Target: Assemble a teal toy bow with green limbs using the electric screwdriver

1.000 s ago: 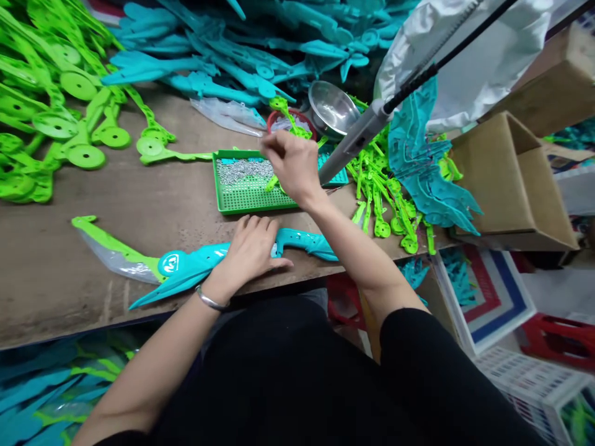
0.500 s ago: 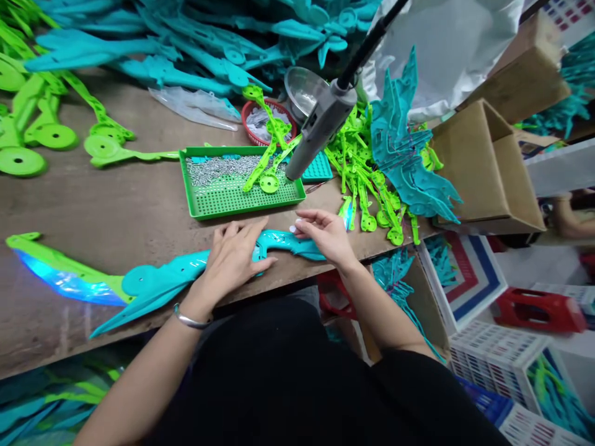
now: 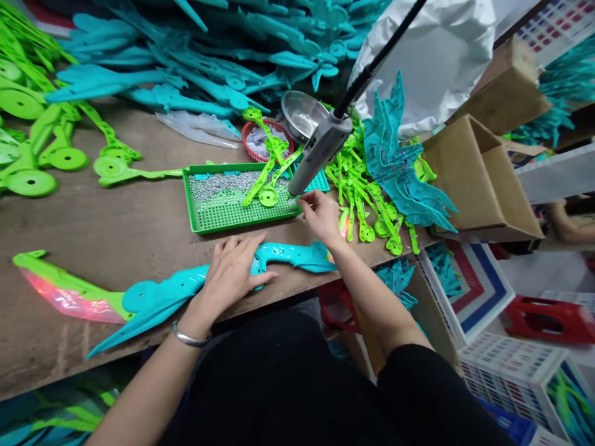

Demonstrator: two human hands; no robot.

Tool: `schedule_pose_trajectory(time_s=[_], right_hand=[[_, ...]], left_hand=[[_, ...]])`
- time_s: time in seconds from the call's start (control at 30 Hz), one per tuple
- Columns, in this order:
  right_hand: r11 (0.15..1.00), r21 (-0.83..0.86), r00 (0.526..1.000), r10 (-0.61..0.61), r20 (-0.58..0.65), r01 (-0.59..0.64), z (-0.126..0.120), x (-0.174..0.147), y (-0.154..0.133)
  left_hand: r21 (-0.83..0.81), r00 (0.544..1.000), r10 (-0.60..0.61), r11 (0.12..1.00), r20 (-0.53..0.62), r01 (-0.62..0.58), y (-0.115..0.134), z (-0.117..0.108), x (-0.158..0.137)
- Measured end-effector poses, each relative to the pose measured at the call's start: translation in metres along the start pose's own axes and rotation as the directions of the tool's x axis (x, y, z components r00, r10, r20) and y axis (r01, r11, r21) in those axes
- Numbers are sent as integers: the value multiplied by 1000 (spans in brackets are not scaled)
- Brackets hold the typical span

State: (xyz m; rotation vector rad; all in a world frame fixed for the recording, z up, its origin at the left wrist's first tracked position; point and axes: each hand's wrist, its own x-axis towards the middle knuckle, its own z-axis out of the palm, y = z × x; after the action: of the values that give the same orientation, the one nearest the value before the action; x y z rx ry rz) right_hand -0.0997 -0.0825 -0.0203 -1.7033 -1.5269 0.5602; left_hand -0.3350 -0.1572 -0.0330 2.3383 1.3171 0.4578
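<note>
A turquoise and lime-green plastic toy bow (image 3: 170,285) lies along the table's near edge, its clear left blade glowing pink-red. Over its middle lies my left hand (image 3: 232,266), fingers curved across the body and thumb stretched to the right, gripping it against the table. My right hand (image 3: 320,217) is raised beside the right corner of the green perforated tray (image 3: 223,220). Its thumb and forefinger pinch a small whitish piece (image 3: 292,201), too small to make out. Just above these fingertips hangs the grey tip of an electric screwdriver (image 3: 320,148).
Small screws (image 3: 218,186) and a green part lie in the tray. Behind it stand a red basket (image 3: 246,148) and a metal bowl (image 3: 302,111). Turquoise parts (image 3: 186,56) are heaped at the back, green parts (image 3: 372,204) at right. A cardboard box (image 3: 465,179) stands further right.
My right hand has moved up and away from the bow to the tray's corner. My left hand stays on the bow. The blade's glow has turned from blue to pink-red.
</note>
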Motion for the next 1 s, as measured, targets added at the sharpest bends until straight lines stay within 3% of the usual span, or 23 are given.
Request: schedule_pose_trajectory(time_s=[0.1, 0.2, 0.33, 0.5, 0.7, 1.0], right_hand=[[996, -79, 999, -50, 12, 51, -8, -5, -5], [998, -27, 999, -50, 21, 51, -18, -16, -10], [1000, 23, 992, 1, 128, -4, -28, -42, -21], [991, -91, 960, 117, 253, -97, -31, -74, -39], [969, -192, 957, 193, 216, -153, -17, -78, -38], [968, -222, 968, 160, 192, -116, -5, -79, -38]], left_hand=[[2, 1000, 3, 1000, -2, -3, 0, 0, -1], [15, 1000, 4, 1000, -7, -4, 0, 1, 0], [31, 1000, 16, 999, -18, -15, -1, 2, 1], [20, 1000, 24, 1000, -12, -24, -2, 2, 1], [-4, 1000, 19, 1000, -16, -19, -1, 0, 0], [-41, 1000, 19, 999, -11, -20, -1, 0, 0]])
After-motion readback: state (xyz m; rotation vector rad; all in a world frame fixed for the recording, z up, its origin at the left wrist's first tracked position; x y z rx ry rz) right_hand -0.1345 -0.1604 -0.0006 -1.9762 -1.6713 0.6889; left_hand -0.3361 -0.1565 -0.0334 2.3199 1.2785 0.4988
